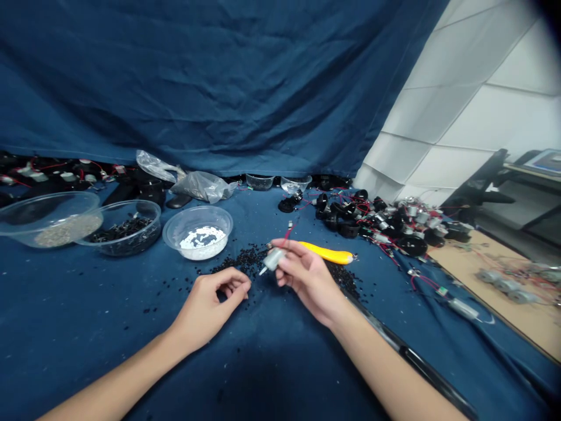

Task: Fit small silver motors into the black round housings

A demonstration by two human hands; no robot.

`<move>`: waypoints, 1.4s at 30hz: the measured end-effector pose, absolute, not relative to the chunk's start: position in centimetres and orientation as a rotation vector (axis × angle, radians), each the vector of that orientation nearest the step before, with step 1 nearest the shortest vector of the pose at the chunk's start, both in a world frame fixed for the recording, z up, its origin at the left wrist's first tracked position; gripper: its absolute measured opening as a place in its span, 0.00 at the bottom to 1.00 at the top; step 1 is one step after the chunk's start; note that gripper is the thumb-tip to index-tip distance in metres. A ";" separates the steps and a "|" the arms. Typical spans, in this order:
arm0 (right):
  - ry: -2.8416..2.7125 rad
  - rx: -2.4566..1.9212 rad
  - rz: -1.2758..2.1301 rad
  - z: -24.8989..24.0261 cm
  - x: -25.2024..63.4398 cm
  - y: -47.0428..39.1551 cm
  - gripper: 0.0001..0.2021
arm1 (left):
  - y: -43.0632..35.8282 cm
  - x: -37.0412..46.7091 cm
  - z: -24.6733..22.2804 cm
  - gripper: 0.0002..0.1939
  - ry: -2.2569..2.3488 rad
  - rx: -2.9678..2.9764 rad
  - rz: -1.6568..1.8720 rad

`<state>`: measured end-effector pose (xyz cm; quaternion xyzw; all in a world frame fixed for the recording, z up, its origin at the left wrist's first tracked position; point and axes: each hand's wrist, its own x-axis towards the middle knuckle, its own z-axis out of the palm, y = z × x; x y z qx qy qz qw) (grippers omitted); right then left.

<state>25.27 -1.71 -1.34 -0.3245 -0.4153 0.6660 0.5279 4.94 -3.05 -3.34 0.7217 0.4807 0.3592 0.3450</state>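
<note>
My right hand (309,278) is closed round a small silver electric motor (274,259), its thin pale shaft pointing down to the left and a red wire rising from its back. Just left of it, my left hand (214,301) is closed in a pinch low over the cloth; whatever its fingertips hold, if anything, is too small to make out. Tiny black parts (248,261) lie in a loose heap behind and between both hands. Beyond my right hand is a yellow handle (328,252), partly hidden by the fingers.
Clear bowls stand at the left: one with white pieces (228,225), one with black pieces (156,219), one with beige pieces (26,202). Wired motors and black housings (346,213) pile up at the right, beside a brown board (460,255). A blue curtain (197,76) hangs behind.
</note>
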 end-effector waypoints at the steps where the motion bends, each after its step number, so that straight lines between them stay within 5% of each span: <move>1: -0.927 -0.759 1.542 -0.7 25.9 -1.5 0.20 | -3.1 4.9 -3.3 0.09 1.245 1.880 0.920; 10: -0.519 -0.686 1.113 1.6 29.7 0.0 0.20 | -1.8 6.6 -1.8 0.13 1.339 2.095 0.919; 25: -0.840 -0.971 1.016 -3.1 25.0 0.0 0.17 | 19.2 20.8 -1.5 0.18 1.807 2.214 0.714; 35: -0.798 -1.031 0.896 -3.6 26.0 0.4 0.21 | 16.9 18.6 0.3 0.16 1.675 2.017 0.860; 42: -0.704 -0.964 0.744 -2.2 26.1 -1.3 0.20 | 2.5 11.0 2.7 0.15 1.333 1.992 1.114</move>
